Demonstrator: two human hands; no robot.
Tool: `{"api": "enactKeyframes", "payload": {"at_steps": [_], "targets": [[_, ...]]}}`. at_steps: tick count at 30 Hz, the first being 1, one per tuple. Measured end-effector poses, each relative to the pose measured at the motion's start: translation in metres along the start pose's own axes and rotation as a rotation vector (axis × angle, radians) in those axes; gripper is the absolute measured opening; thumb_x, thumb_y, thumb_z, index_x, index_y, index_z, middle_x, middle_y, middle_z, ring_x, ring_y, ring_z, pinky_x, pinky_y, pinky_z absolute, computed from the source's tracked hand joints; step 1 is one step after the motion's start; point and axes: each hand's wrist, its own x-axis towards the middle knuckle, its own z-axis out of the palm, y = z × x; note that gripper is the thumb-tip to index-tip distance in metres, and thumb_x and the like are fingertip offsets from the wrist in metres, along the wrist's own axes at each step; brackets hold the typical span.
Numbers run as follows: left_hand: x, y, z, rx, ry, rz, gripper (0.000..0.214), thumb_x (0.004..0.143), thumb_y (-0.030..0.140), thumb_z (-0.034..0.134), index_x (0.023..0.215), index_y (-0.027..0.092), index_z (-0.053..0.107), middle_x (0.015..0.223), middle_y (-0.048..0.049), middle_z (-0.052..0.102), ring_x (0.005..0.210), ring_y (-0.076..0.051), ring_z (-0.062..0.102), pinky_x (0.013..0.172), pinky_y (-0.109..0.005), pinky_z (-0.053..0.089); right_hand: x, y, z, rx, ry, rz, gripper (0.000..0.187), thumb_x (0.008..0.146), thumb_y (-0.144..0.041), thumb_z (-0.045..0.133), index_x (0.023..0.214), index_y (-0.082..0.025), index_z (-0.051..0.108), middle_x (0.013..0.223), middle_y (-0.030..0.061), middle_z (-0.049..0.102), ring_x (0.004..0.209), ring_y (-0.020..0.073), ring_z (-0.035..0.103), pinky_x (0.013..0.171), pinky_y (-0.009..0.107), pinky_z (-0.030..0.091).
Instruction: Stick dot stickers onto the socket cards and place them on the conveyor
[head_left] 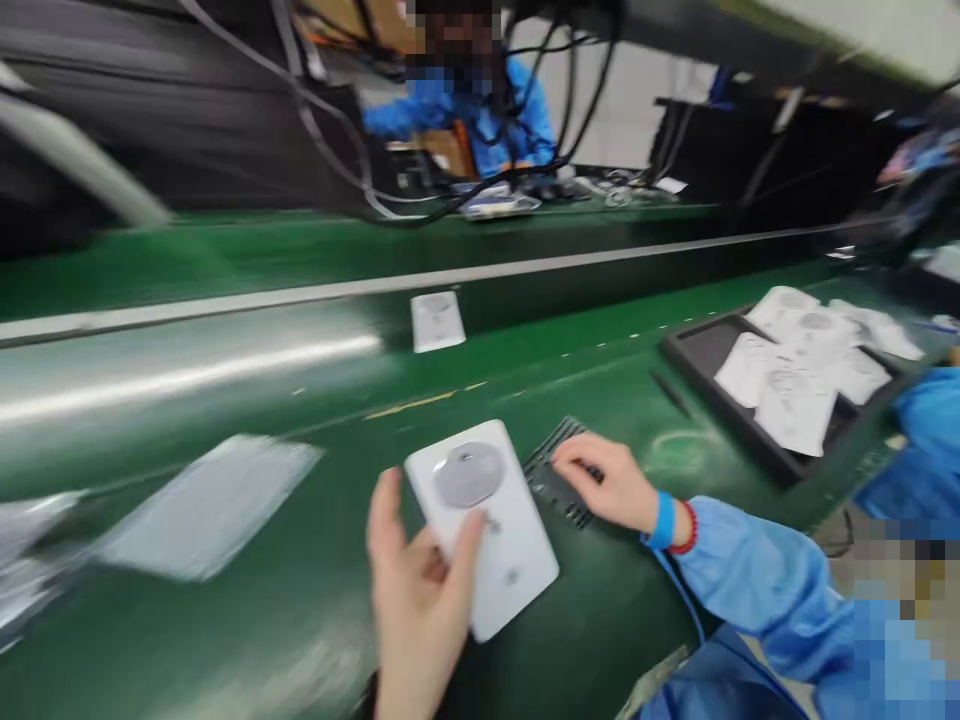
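Note:
My left hand (420, 580) holds a flat white panel (521, 545) with rounded corners, tilted above the green bench. The thumb lies across its face and the other fingers are partly behind it. A grey oval patch (469, 475) and small dark marks show on the panel. To the right, my right hand (611, 480), with a blue wrist strap (661, 520) and a red bracelet, is pinched over a black slotted plate (559, 490). Whatever is between its fingertips is too small or blurred to make out.
Another white panel (439, 322) leans near the bench's back ledge. A black tray (705, 370) at right holds several white pieces, with a dark thin tool (670, 393) beside it. Clear plastic bags (214, 505) lie at left. A co-worker in blue (525, 110) sits opposite, beyond hanging cables.

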Motion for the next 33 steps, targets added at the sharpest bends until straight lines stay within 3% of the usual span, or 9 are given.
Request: {"api": "enactKeyframes", "payload": {"at_steps": [1,4,7,14,22,33], "targets": [[-0.005,0.002,-0.003,-0.026,0.004,-0.039,0.093,0.071,0.042,0.079,0.147,0.023,0.028,0.091,-0.0049,0.074,0.064,-0.018,0.068,0.059,-0.026,0.056,0.001,-0.001,-0.003,0.071,0.02,0.025,0.016,0.093,-0.011,0.047,0.084,-0.016,0.06,0.087,0.0069,0.069,0.085,0.0137,0.066,0.08,0.027,0.056],[-0.013,0.003,0.005,-0.083,-0.099,-0.103,0.054,0.074,0.039,0.076,0.119,0.014,0.06,0.092,-0.008,0.074,0.073,-0.018,0.069,0.064,-0.023,0.056,0.003,-0.018,-0.014,0.217,0.07,0.062,0.009,0.09,-0.014,0.055,0.085,-0.017,0.062,0.094,0.0079,0.066,0.089,0.0166,0.064,0.081,0.032,0.054],[-0.02,0.002,0.016,-0.108,-0.164,-0.109,0.031,0.077,0.036,0.073,0.099,0.014,0.068,0.087,-0.0067,0.073,0.07,-0.017,0.067,0.061,-0.021,0.054,0.001,-0.04,-0.017,0.227,0.062,-0.006,0.009,0.088,-0.011,0.058,0.087,-0.017,0.064,0.096,0.0085,0.065,0.092,0.018,0.062,0.081,0.034,0.054],[-0.032,0.007,0.017,-0.081,-0.148,-0.136,0.028,0.078,0.037,0.07,0.096,0.015,0.07,0.08,-0.0059,0.072,0.062,-0.018,0.064,0.053,-0.023,0.053,-0.005,-0.047,-0.007,0.116,0.04,-0.103,0.016,0.087,-0.009,0.056,0.092,-0.019,0.067,0.095,0.0076,0.067,0.091,0.0199,0.063,0.085,0.04,0.054],[-0.037,0.003,0.016,0.003,-0.178,-0.014,0.021,0.085,0.031,0.063,0.1,0.019,0.071,0.079,-0.0029,0.071,0.059,-0.014,0.06,0.053,-0.02,0.051,-0.008,-0.05,-0.012,0.07,0.038,-0.132,0.017,0.088,-0.007,0.058,0.094,-0.019,0.068,0.091,0.0066,0.068,0.086,0.0176,0.066,0.091,0.042,0.054],[-0.039,-0.002,0.015,0.032,-0.154,0.045,0.019,0.085,0.025,0.063,0.101,0.02,0.072,0.082,-0.0024,0.073,0.062,-0.014,0.063,0.057,-0.019,0.052,-0.016,-0.044,-0.02,-0.172,-0.106,-0.365,0.024,0.09,-0.005,0.05,0.107,-0.012,0.065,0.103,0.0099,0.072,0.104,0.0181,0.066,0.103,0.039,0.049]]}}
